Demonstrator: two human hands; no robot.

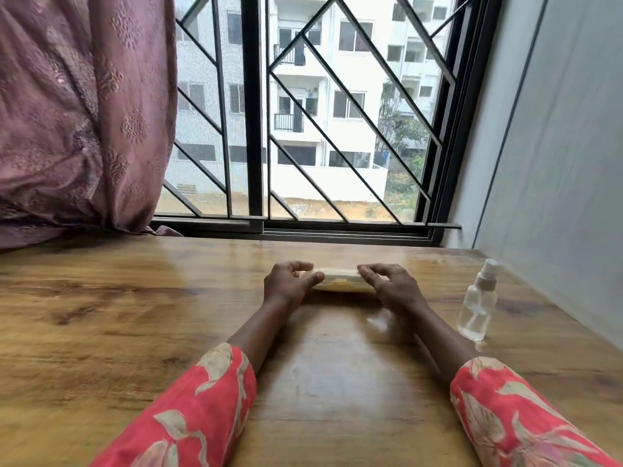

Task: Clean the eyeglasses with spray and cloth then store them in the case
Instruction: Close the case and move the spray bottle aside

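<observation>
A pale cream eyeglass case (338, 280) lies flat on the wooden table (135, 315), closed as far as I can see. My left hand (288, 283) grips its left end, thumb along the front and fingers curled over the top. My right hand (387, 286) grips its right end the same way. A clear spray bottle (478, 305) with a white nozzle stands upright to the right of my right hand, apart from it. No eyeglasses and no cloth are visible; the inside of the case is hidden.
A barred window (303, 129) runs along the table's far edge. A mauve curtain (77, 112) hangs at the left and drapes onto the table's back corner. A grey wall (556, 163) borders the table's right side, close behind the bottle.
</observation>
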